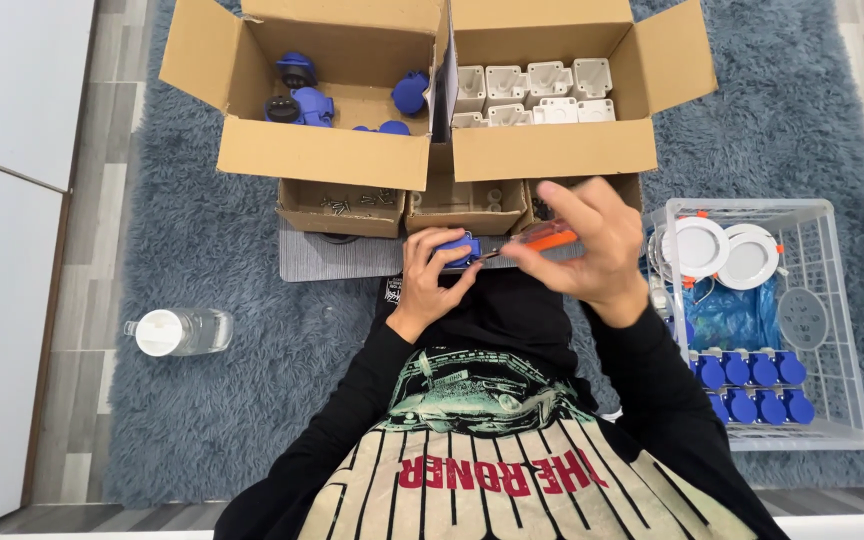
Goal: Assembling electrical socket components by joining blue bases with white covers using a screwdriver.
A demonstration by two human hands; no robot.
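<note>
A small blue socket part [455, 248] is clamped in the curled fingers of the left hand [432, 275]. An orange-handled screwdriver [542, 241] is pinched between the fingers of the right hand [592, 245], its tip set against the part. Just beyond the fingertips, small open cardboard trays [342, 207] are seen

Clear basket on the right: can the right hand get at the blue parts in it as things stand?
Probably not yet: the right hand holds an orange-handled screwdriver. The clear basket is open-topped beside it, its blue parts uncovered, so the way looks free.
</note>
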